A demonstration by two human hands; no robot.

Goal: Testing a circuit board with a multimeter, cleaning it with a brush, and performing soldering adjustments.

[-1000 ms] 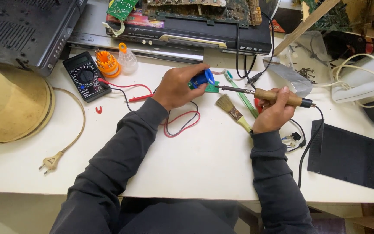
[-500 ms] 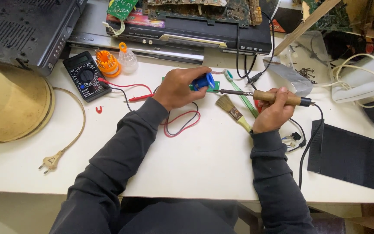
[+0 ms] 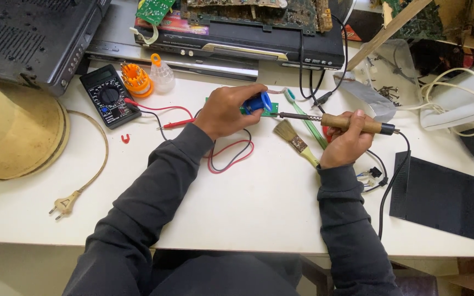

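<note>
Head view, blue tool [image 3: 258, 102] in left fingers [image 3: 242, 104], soldering iron [image 3: 352, 123] beside

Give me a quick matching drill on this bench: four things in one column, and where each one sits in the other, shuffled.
Things:
1. soldering iron
2. blue tool
3. meter
4. plug

Places:
A. near the table's front left edge
B. in the left hand
C. beside the orange bit holder
D. in the right hand

Pairs: 1-D, 2-B, 3-C, 4-A
</note>
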